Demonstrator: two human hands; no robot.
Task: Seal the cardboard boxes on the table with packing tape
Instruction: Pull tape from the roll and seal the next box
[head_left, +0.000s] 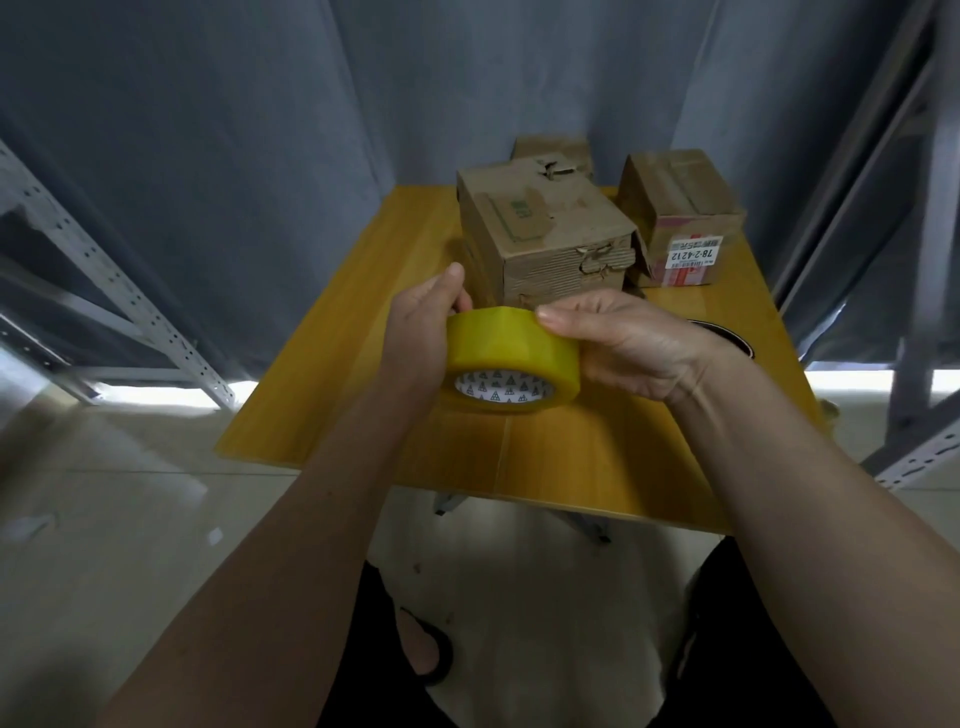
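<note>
While both grip it above the table (332, 364), the tape roll (511, 358) sits between left hand (423, 332) and right hand (631, 343).

Single view, from a head-worn wide-angle camera looking forward and steeply down. The lens sits above and close to both forearms, which enter from the bottom edge and meet at frame centre over the near part of the table (332, 358). The table runs away from the viewer, its far edge against a grey curtain (260, 130). Floor and the wearer's foot (423, 647) fill the near bottom. Shelf uprights bow inward at left and right, showing lens distortion. No second view is supplied, so no overlap applies.
</note>
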